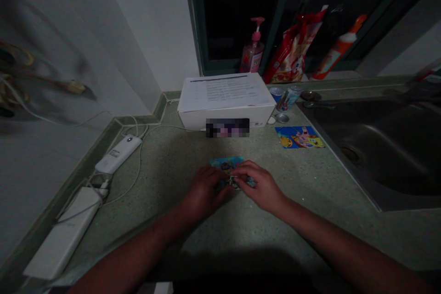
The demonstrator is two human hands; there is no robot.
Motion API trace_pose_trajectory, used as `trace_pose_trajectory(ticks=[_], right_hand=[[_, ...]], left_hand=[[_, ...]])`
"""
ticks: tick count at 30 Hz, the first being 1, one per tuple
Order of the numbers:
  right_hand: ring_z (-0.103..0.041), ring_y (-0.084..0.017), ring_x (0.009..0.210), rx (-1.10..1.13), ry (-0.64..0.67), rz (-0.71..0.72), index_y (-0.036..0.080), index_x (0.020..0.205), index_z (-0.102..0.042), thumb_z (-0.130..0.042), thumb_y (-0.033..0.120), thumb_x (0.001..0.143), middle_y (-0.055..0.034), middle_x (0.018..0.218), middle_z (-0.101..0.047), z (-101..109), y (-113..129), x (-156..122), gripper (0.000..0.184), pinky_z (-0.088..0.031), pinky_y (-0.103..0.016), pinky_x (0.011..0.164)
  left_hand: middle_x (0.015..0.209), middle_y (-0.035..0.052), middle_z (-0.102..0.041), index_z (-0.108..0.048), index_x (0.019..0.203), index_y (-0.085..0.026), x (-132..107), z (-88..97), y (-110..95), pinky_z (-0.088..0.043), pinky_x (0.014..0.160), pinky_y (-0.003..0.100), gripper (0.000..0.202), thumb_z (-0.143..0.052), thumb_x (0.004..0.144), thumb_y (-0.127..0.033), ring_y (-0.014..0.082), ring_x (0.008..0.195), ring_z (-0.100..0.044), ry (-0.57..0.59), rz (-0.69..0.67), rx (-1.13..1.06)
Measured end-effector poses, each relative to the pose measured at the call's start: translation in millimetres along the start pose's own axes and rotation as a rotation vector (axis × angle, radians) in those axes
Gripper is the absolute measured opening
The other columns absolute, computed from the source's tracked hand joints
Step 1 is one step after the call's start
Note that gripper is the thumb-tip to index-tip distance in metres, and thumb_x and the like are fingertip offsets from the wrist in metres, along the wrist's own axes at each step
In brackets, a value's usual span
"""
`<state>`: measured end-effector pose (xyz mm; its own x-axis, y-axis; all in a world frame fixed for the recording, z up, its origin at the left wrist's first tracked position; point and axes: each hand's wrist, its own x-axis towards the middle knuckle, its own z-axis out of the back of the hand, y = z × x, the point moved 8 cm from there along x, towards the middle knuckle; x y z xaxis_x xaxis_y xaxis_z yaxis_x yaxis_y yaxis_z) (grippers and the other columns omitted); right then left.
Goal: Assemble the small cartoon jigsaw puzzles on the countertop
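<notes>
Both my hands meet at the middle of a speckled green counter. My left hand and my right hand have their fingers pinched together on a small object with a metallic glint; I cannot make out what it is. Just beyond my fingers lies a colourful cartoon card or packet, partly hidden by my hands.
A white box topped with a printed sheet stands behind. A cartoon card, small cans and a lid lie to its right. A steel sink fills the right. Two white power banks with cables lie left. Bottles and a red bag line the windowsill.
</notes>
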<state>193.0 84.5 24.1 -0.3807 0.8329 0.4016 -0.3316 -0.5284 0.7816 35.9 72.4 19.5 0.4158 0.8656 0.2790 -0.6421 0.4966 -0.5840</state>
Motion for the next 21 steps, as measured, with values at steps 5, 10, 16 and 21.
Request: trace_pose_trajectory(ticks=[5,10,16,21], right_hand=[[-0.071,-0.019,0.086,0.014,-0.023,0.020,0.026,0.110,-0.074,-0.065,0.017,0.097,-0.0056,0.101,-0.072,-1,3,1,0.018,-0.061,-0.031,0.073],[-0.069,-0.018,0.082,0.011,-0.039,0.015,0.025,0.108,-0.074,-0.065,0.016,0.096,-0.0057,0.101,-0.072,-4,2,1,0.017,-0.060,-0.032,0.074],[-0.069,-0.016,0.075,0.077,-0.041,-0.111,0.025,0.107,-0.075,-0.064,0.023,0.098,-0.0033,0.093,-0.073,-7,-15,1,0.014,-0.058,-0.028,0.066],[-0.070,-0.017,0.079,0.021,-0.016,-0.030,0.026,0.107,-0.074,-0.064,0.022,0.099,-0.0043,0.100,-0.075,-9,-5,2,0.013,-0.059,-0.031,0.072]], left_hand=[[0.086,0.0051,-0.074,-0.074,0.095,-0.023,2,-1.6,8,-0.055,0.080,0.042,0.013,-0.064,0.098,-0.032,0.0231,0.081,-0.068,-0.037,0.045,-0.039],[0.087,0.0050,-0.074,-0.073,0.095,-0.022,1,3.2,13,-0.054,0.078,0.038,0.012,-0.063,0.097,-0.027,0.0226,0.085,-0.069,-0.093,0.077,-0.088],[0.087,0.0052,-0.074,-0.072,0.094,-0.023,1,5.3,12,-0.056,0.082,0.040,0.015,-0.060,0.098,-0.031,0.0228,0.086,-0.069,-0.103,0.053,-0.098],[0.083,0.0056,-0.072,-0.071,0.091,-0.022,2,5.7,20,-0.056,0.075,0.038,0.020,-0.058,0.099,-0.035,0.0228,0.081,-0.069,-0.147,0.123,-0.076]])
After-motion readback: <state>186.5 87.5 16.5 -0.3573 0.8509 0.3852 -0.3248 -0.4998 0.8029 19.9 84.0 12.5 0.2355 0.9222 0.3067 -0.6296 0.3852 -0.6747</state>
